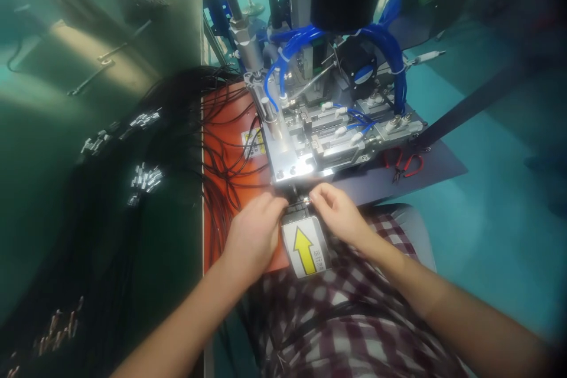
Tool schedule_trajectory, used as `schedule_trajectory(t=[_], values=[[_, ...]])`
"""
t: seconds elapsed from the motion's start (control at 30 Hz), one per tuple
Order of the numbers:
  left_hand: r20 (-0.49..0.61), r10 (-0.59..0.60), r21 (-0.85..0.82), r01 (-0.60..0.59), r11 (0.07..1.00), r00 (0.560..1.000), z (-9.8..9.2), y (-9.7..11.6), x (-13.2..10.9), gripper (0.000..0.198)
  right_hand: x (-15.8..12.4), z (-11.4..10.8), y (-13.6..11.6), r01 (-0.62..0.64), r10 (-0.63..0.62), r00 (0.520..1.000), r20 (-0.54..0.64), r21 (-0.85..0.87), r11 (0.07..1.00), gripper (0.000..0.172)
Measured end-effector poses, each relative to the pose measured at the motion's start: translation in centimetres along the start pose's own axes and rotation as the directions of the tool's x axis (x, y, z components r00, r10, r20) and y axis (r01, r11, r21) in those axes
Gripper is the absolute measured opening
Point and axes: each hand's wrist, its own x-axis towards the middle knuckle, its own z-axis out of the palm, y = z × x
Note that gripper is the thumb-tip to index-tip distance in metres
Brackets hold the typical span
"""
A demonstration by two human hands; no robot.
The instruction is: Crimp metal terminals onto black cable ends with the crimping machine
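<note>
My left hand (257, 229) is closed at the left side of a small black fixture (297, 210), its fingertips curled out of sight; what they hold is hidden. Across from it, my right hand (334, 209) pinches a small shiny metal connector (306, 200) between thumb and forefinger. Just below both hands is a white plate with a yellow arrow (303, 248). Directly beyond them stands a metal machine (319, 136) with blue air hoses (305, 38).
Black cables (225, 171) run over an orange board (234, 109) to the left. Bundles with silvery ends (146, 178) lie on the dark green surface (177, 283). Red-handled pliers (401, 168) rest right of the machine. A dark post (469, 100) slants at the right.
</note>
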Motion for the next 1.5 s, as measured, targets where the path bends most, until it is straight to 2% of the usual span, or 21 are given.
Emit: schedule_trajectory(t=[0.13,0.27,0.37,0.53,0.63,1.0,1.17,1.5], values=[[0.049,-0.018,-0.175,0.027,0.984,0.999,-1.2,-2.1,-0.9,0.015,0.0,0.0,0.1,-0.012,0.012,1.000,0.006,0.035,0.999,0.024],[-0.020,0.043,-0.248,-0.047,0.968,0.999,-1.6,-3.5,-1.7,0.018,0.0,0.0,0.2,-0.017,0.016,1.000,0.011,0.061,0.998,0.023],[-0.053,0.112,-0.212,-0.121,0.970,0.992,-1.1,-3.8,-1.9,0.024,-0.1,0.0,0.1,-0.023,0.022,1.000,0.007,0.066,0.998,0.023],[-0.123,0.222,0.058,-0.216,0.975,0.967,-0.1,-3.9,-2.4,0.027,-0.1,0.1,0.0,-0.020,0.021,1.000,-0.005,0.065,0.998,0.024],[-0.173,0.257,0.118,-0.239,0.964,0.951,0.3,-4.0,-2.8,0.026,-0.2,0.1,0.0,-0.024,0.024,1.000,0.001,0.077,0.997,0.025],[-0.219,0.226,0.044,-0.222,0.974,0.949,0.8,-4.5,-3.0,0.027,-0.4,-0.1,0.4,-0.056,0.056,0.998,0.018,0.035,0.998,0.035],[-0.239,0.240,0.044,-0.237,0.971,0.941,0.9,-4.6,-3.1,0.025,-0.3,0.3,0.0,-0.014,0.014,1.000,-0.004,-0.010,1.000,0.030],[-0.210,0.217,0.028,-0.216,0.976,0.953,0.7,-4.5,-3.1,0.028,-0.4,-0.2,-1.0,0.096,-0.099,0.995,-0.021,-0.121,0.988,0.022]])
